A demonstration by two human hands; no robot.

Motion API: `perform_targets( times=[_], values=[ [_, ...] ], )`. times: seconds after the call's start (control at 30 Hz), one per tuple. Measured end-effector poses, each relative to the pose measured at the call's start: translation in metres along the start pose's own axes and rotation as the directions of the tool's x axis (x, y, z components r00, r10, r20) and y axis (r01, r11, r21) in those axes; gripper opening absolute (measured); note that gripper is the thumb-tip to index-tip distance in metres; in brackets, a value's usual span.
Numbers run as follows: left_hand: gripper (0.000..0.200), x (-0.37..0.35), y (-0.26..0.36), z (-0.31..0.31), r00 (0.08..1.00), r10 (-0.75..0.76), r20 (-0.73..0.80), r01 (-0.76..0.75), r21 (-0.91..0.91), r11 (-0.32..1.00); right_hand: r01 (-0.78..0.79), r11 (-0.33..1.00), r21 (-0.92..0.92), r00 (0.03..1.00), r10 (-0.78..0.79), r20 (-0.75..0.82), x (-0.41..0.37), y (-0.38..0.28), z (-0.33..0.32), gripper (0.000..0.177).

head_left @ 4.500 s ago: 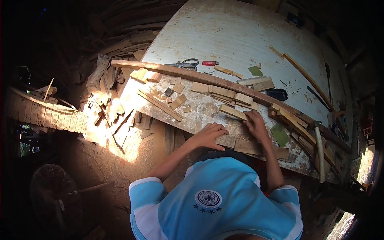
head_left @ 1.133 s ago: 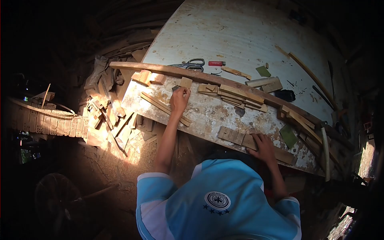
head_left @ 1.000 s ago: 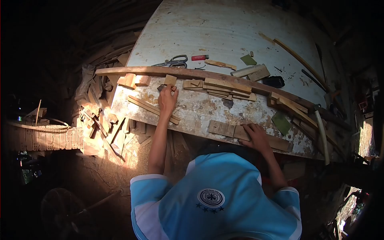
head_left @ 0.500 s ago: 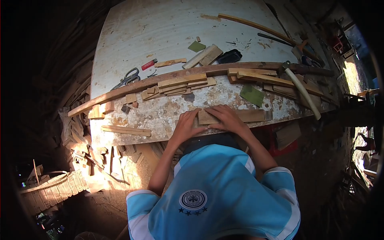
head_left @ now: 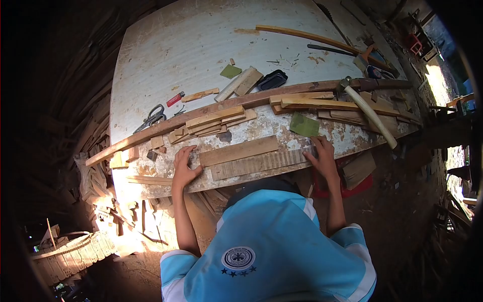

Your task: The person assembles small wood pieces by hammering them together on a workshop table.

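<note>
Striped board [head_left: 259,163] lies flat along the near edge of the surface [head_left: 176,60], long side roughly parallel to that edge — crosswise dark lines all along it; grooves or just marks, can't tell. Plain board [head_left: 239,150] sits flat just beyond the striped board, roughly parallel, offset a little toward the left.

Hands: both open, one near each end. Left hand [head_left: 185,168] is off the striped board's left end, fingers curved, thumb spread wide, thumb tip by the plain board's end; nothing in its grip. Right hand [head_left: 324,157] is at the striped board's right end, thumb well apart from the fingers, thumb tip at the board's corner — contact or small gap, can't tell. No grip there either.

Around the striped board: green sheet [head_left: 304,124] beyond its right end, hammer [head_left: 370,116] farther right, slat stack [head_left: 216,121] beyond its left half. Long wooden bar [head_left: 216,106] runs behind that stack. Beyond the bar, seen from the striped board: scissors [head_left: 151,119], red lighter [head_left: 175,98], black tray [head_left: 272,80].
</note>
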State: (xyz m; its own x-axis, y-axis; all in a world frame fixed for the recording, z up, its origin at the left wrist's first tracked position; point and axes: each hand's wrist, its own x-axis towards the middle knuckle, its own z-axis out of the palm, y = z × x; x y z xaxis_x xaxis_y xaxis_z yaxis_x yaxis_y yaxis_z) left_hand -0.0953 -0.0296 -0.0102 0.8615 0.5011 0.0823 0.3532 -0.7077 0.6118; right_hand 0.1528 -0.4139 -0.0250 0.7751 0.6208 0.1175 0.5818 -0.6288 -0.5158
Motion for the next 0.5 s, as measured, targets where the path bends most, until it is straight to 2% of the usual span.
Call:
perform_targets(
  times=[0.1, 0.13, 0.23, 0.27, 0.33, 0.37, 0.4, 0.43, 0.47, 0.5],
  values=[
    [0.052, 0.011, 0.021, -0.01, 0.995, 0.098, -0.034, -0.098, -0.001, 0.995, -0.124, 0.992, -0.03, 0.973, 0.115, -0.199, -0.013, 0.009, 0.003, 0.053],
    [0.042, 0.013, 0.04, -0.008, 0.983, 0.169, -0.071, -0.169, 0.009, 0.986, -0.111, 0.993, 0.031, 0.969, 0.115, -0.218, -0.015, 0.008, 0.007, 0.047],
    [0.018, 0.005, 0.094, 0.013, 0.956, 0.292, 0.009, -0.282, -0.233, 0.931, -0.045, 0.999, -0.005, 0.943, 0.041, -0.329, -0.03, -0.012, -0.001, 0.044],
    [0.013, -0.004, 0.112, 0.015, 0.931, 0.341, 0.134, -0.286, -0.315, 0.905, -0.085, 0.994, -0.069, 0.92, 0.052, -0.387, -0.042, -0.011, -0.004, 0.044],
    [0.009, -0.028, 0.124, 0.026, 0.869, 0.4, 0.293, -0.233, -0.471, 0.851, -0.236, 0.925, 0.299, 0.913, 0.316, -0.258, -0.074, -0.002, -0.01, 0.043],
    [0.013, -0.043, 0.129, 0.031, 0.879, 0.31, 0.363, -0.097, -0.5, 0.86, -0.403, 0.841, 0.36, 0.888, 0.455, -0.07, -0.096, 0.003, -0.011, 0.042],
    [0.023, -0.058, 0.135, 0.036, 0.879, 0.093, 0.468, 0.098, -0.367, 0.925, -0.562, 0.734, 0.38, 0.819, 0.558, 0.133, -0.118, 0.007, -0.013, 0.042],
    [0.027, -0.071, 0.139, 0.044, 0.859, -0.087, 0.504, 0.287, -0.335, 0.897, -0.726, 0.58, 0.369, 0.687, 0.625, 0.37, -0.139, 0.01, -0.013, 0.048],
    [0.031, -0.085, 0.142, 0.056, 0.807, -0.264, 0.529, 0.469, -0.3, 0.831, -0.754, 0.569, 0.329, 0.653, 0.59, 0.474, -0.168, 0.019, -0.003, 0.05],
    [0.032, -0.106, 0.129, 0.076, 0.771, -0.354, 0.529, 0.546, -0.262, 0.796, -0.772, 0.565, 0.289, 0.613, 0.546, 0.571, -0.177, 0.024, -0.003, 0.052]
  ],
)
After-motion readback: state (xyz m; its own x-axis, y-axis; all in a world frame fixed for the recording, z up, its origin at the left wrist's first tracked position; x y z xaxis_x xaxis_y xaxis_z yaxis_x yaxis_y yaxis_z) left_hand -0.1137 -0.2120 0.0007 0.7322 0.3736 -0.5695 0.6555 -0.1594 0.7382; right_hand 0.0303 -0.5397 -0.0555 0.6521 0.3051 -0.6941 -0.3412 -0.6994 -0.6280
